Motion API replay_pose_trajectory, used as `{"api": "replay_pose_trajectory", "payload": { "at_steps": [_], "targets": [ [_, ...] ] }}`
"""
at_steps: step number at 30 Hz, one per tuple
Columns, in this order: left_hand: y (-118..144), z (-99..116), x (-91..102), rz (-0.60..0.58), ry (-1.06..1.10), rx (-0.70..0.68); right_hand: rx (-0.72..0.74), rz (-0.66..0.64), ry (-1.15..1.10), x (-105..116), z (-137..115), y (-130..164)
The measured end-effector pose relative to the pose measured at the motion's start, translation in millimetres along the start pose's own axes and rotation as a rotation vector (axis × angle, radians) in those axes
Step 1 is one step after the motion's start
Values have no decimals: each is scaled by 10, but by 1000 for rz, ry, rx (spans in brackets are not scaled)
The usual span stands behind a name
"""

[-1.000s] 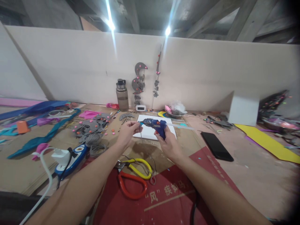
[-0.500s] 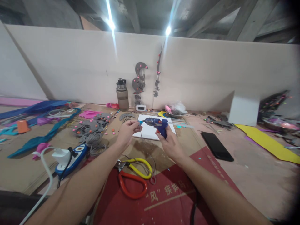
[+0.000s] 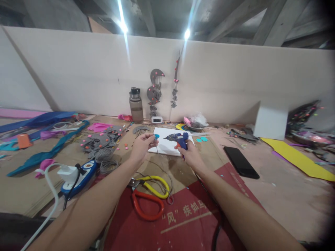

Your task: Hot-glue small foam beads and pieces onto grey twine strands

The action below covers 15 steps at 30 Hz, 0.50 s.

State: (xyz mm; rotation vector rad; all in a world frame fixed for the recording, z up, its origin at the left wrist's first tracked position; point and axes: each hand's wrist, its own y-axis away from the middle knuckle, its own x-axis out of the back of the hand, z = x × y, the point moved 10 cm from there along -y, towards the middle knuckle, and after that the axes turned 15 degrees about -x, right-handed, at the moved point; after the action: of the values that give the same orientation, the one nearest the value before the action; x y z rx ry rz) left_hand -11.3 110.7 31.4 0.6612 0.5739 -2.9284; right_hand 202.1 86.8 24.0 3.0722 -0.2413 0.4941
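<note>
My right hand (image 3: 190, 154) grips a blue hot glue gun (image 3: 179, 138) over a white tile (image 3: 167, 150), its nozzle aimed left and a clear glue stick poking out the back. My left hand (image 3: 142, 145) pinches a small turquoise piece on a thin wire (image 3: 156, 138), held a short gap away from the nozzle. The wire hangs down from my fingers toward the table.
Yellow scissors (image 3: 154, 184) and red-handled scissors (image 3: 147, 206) lie on a red sheet (image 3: 183, 223) near me. A black phone (image 3: 240, 161) lies to the right, a power strip (image 3: 78, 176) and grey felt pieces (image 3: 102, 143) to the left. A bottle (image 3: 136, 105) stands by the back wall.
My right hand has drawn the glue gun back to the right and lower, opening a gap between its nozzle and the turquoise piece. My left hand has stayed almost still.
</note>
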Motion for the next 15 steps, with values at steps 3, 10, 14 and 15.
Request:
{"api": "replay_pose_trajectory", "payload": {
  "at_steps": [3,10,14,15],
  "targets": [
    [11,-8,-18,-10,-5,0,-66,-16,151,-15,94,-54],
    [55,74,-64,-85,-215,-112,138,193,720,61,-91,16],
    [122,311,-139,-138,-486,-274,115,233,808,123,-51,19],
    [145,386,-165,-142,-533,-319,135,268,793,153,-99,46]
  ]
}}
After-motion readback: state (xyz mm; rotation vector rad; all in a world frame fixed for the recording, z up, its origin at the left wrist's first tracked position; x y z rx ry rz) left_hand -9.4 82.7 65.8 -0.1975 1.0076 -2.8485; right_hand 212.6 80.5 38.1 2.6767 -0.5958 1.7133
